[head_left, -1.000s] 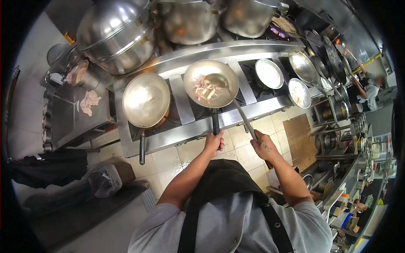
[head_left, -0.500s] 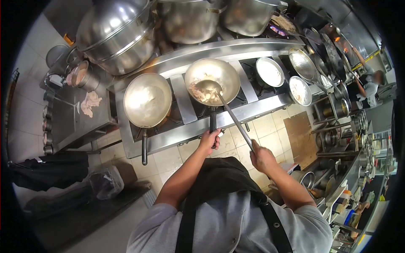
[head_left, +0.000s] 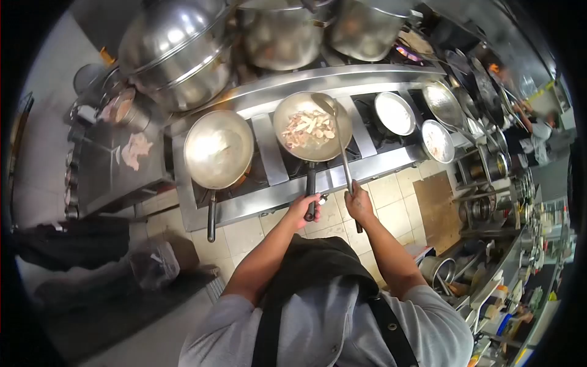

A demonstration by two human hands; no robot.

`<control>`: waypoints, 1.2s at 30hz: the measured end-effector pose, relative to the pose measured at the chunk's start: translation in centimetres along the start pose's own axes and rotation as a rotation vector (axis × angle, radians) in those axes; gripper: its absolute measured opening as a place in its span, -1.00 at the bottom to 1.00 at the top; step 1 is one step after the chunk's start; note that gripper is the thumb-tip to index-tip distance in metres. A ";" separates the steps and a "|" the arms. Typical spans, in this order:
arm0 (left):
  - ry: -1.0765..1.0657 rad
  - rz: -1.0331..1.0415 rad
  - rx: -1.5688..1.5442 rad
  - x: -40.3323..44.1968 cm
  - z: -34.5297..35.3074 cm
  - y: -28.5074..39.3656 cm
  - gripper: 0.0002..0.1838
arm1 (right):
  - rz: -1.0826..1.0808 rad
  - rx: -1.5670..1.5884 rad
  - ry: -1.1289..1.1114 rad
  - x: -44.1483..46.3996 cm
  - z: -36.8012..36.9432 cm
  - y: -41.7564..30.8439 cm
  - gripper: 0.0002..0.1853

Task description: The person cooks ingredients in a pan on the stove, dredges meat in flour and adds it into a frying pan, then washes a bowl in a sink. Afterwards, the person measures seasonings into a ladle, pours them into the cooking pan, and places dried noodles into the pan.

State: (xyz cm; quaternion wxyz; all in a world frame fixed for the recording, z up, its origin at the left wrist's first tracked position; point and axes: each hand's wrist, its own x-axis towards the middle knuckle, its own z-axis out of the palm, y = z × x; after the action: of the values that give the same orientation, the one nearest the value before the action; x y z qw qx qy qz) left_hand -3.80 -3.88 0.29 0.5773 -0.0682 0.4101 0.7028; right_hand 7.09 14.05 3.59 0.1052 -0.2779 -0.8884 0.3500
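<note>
My left hand (head_left: 304, 210) is closed round the black handle of a wok (head_left: 286, 107) on the middle burner. Pale sliced pieces of food (head_left: 309, 127) lie spread in that wok. In my right hand (head_left: 359, 203) is the long handle of a metal ladle (head_left: 344, 153), gripped near its lower end. The ladle's bowl rests at the wok's upper right side, beside the food. To the left stands a second wok (head_left: 218, 150) with no food visible in it, its handle pointing toward me.
Large steel pots (head_left: 278, 37) stand behind the stove's front edge (head_left: 244, 208). Small pans (head_left: 394, 113) sit on the right. A side counter (head_left: 101, 174) at left holds pale raw-looking pieces (head_left: 136, 150). Another person (head_left: 541, 131) stands far right, near a flame.
The ladle has moved from over the food to the wok's upper right side. My right hand has shifted left, closer to my left hand. The food now shows spread out.
</note>
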 end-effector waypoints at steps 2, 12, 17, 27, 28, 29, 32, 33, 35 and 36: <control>0.021 0.020 -0.028 0.7 -1.4 0.1 -0.73 | -0.131 -0.059 -0.097 -0.9 -0.3 0.7 -0.55; 0.507 0.071 -0.130 -3.6 -14.8 -5.4 -0.61 | -0.071 0.001 -0.123 -4.6 -3.8 -2.2 -0.67; 0.708 0.088 -0.601 1.2 -24.9 -13.3 -0.46 | 0.326 0.382 -0.239 -5.2 -3.5 -5.5 -0.68; 2.014 1.113 -0.095 -0.3 -29.1 -13.0 -0.79 | 0.412 0.572 -0.417 -3.3 -4.1 -1.8 -0.84; 2.103 1.055 0.231 -6.9 -24.6 -8.8 -0.82 | 0.429 0.612 -0.474 -2.9 -2.8 -1.1 -0.80; 2.232 1.165 0.549 -10.6 -24.7 -6.8 -0.78 | 0.450 0.653 -0.528 -2.8 -1.2 -0.2 -0.76; 1.855 0.844 0.812 -17.1 -23.8 -0.2 -0.59 | 0.176 0.760 -0.418 -2.5 5.7 1.6 -0.74; 1.722 0.626 0.918 -18.0 -24.2 1.7 -0.51 | 0.270 0.838 -0.400 -2.1 6.6 0.2 -0.75; 1.284 0.409 0.834 -17.8 -25.9 3.5 -0.56 | 0.306 1.128 -0.421 -1.5 8.8 -0.4 -0.77; 1.193 0.277 0.843 -17.6 -24.8 4.2 -0.60 | 0.354 1.135 -0.521 -1.2 8.2 -1.3 -0.77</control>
State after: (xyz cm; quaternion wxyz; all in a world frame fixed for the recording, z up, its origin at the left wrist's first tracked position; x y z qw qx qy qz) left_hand -11.15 -33.43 -3.82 0.1397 -0.1589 0.8937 0.3957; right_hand 4.38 8.00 -1.51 -0.0423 -0.2273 -0.5027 0.8330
